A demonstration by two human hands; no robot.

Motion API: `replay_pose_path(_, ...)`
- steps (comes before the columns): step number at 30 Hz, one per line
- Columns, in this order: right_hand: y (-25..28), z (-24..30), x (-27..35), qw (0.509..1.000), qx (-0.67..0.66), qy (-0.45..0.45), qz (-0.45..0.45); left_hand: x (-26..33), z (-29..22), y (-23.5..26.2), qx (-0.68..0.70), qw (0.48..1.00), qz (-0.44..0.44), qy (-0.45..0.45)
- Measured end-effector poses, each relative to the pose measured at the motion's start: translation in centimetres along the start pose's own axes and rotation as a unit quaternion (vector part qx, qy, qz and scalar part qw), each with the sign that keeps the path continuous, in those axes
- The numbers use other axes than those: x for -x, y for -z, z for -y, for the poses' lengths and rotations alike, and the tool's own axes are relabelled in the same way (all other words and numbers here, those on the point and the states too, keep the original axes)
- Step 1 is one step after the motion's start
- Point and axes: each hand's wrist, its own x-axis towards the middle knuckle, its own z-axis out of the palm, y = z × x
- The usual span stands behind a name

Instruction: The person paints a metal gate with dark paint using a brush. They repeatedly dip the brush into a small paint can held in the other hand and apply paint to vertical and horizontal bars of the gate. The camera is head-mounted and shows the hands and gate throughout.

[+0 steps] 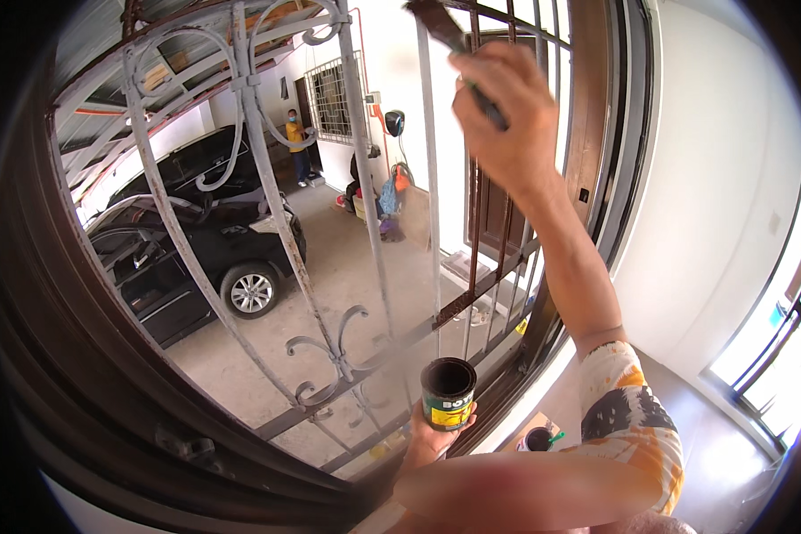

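My right hand (512, 116) is raised at the upper right with its fingers wrapped round a paintbrush (482, 102). The dark-brown bristles point up and left, near the upper bars of a metal window grille (274, 214). Lower down, my left hand (425, 442) grips an open paint can (448, 405) with a green and yellow label. Dark paint coats the can's inside. Several grille bars at the right, near my right hand, are dark brown. Those at the left and middle are grey with rusty patches and scrolled ornaments.
A dark-brown window frame (107, 374) surrounds the grille. Another open container (538, 438), with a green handle sticking out, stands low beside my right sleeve. Beyond the grille are black cars (231, 236) and a person in a yellow top (296, 142). A white wall (721, 178) rises at the right.
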Motion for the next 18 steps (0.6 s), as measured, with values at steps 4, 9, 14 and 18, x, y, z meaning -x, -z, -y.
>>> replay_pose_path(4,-2.8,1.6,0.3,0.985,0.095,0.019,0.140,-0.1,0.1,0.2,0.006,1.000,0.007,-0.004)
replay_pose_path(9,-4.4,1.8,0.2,0.942,0.167,0.092,0.275,0.0,0.0,0.3,0.010,1.000,-0.016,-0.003)
replay_pose_path(14,-4.5,1.5,0.2,0.920,0.264,0.205,0.204,0.0,0.1,0.4,0.013,1.000,0.022,-0.008)
replay_pose_path(18,-5.1,0.8,0.1,0.913,0.256,0.213,0.233,0.0,0.1,0.4,0.006,1.000,-0.003,-0.010)
